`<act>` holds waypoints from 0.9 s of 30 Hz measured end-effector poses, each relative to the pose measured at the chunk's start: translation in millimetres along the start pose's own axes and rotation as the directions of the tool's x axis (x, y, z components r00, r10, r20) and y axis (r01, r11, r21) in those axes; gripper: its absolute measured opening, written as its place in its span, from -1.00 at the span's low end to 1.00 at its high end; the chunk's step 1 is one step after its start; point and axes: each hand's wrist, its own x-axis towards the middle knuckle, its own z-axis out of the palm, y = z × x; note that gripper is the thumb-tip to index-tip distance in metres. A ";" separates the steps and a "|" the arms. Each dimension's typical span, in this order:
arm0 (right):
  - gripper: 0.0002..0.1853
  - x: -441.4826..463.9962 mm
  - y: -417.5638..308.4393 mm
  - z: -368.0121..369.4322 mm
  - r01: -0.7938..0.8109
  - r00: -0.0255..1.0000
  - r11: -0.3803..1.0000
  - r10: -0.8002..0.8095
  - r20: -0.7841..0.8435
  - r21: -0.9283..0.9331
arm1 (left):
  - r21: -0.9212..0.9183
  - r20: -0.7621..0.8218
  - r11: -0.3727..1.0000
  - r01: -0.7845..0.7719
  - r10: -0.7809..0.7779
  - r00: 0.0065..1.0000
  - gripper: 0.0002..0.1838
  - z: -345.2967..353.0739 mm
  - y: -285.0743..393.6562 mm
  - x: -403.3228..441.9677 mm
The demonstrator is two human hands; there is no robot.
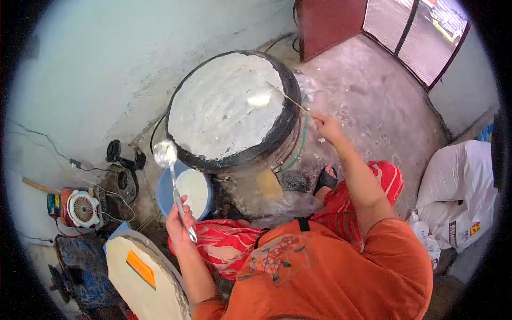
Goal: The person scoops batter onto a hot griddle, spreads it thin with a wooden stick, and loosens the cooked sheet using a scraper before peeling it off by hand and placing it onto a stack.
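My left hand (180,220) is closed around the handle of a metal ladle (166,153), its bowl coated with white batter. Below the ladle stands a blue bucket (164,188) with pale batter (193,191) in it. A thin wooden stick (295,101) is gripped in my right hand (328,128); its far end reaches over the large round griddle (290,88). Thin whitish batter (213,106) covers most of the griddle's top, with a thicker white blob (259,101) close to the stick's tip. Whether the tip touches the surface, I cannot tell.
At lower left is a stack of thin round flatbreads (128,280) with an orange scraper (141,269) on top. A small blower (80,208) with wires sits by the left wall. White sacks (453,186) lean at right. A dark red door (328,26) stands at the back.
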 end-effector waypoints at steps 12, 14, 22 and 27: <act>-0.71 -58.1 -16.5 57.1 0.019 0.997 1.000 -0.018 -0.078 0.007 | 0.518 0.075 0.855 -0.038 -0.001 0.997 -0.68 90.8 -63.1 21.1; -0.71 -65.2 -15.9 83.4 0.144 0.985 0.989 -0.141 -0.101 0.025 | 0.603 0.114 0.795 -0.069 0.000 0.993 -0.71 101.4 -73.7 30.9; -0.68 -88.8 -35.9 102.6 0.007 0.999 0.955 -0.018 0.034 0.297 | 0.753 0.105 0.651 -0.098 0.029 0.994 -0.77 112.4 -114.7 75.2; -0.67 -115.6 -82.0 124.9 -0.159 0.980 0.891 0.089 0.180 0.425 | 0.683 0.014 0.729 -0.043 0.046 0.999 -0.70 121.4 -129.6 70.6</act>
